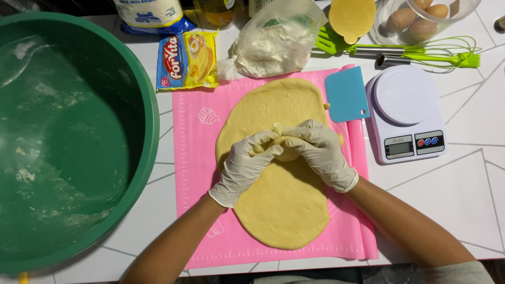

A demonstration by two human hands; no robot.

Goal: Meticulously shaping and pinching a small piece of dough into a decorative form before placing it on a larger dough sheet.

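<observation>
The big green bowl (68, 137) sits at the left of the white table (473, 173), its rim right beside the pink mat (194, 158). An elbow could bump the bowl, I think. On the mat lies the flat yellow dough (284, 210), stretched long and thin. Near the scale (405, 113) rests a blue scraper (345, 94). The left hand (244, 163) and right hand (318, 152), both gloved, are curled tight around a small dough lump (286, 152) over the sheet's middle. Squeezing too hard might tear the sheet or make it stick.
</observation>
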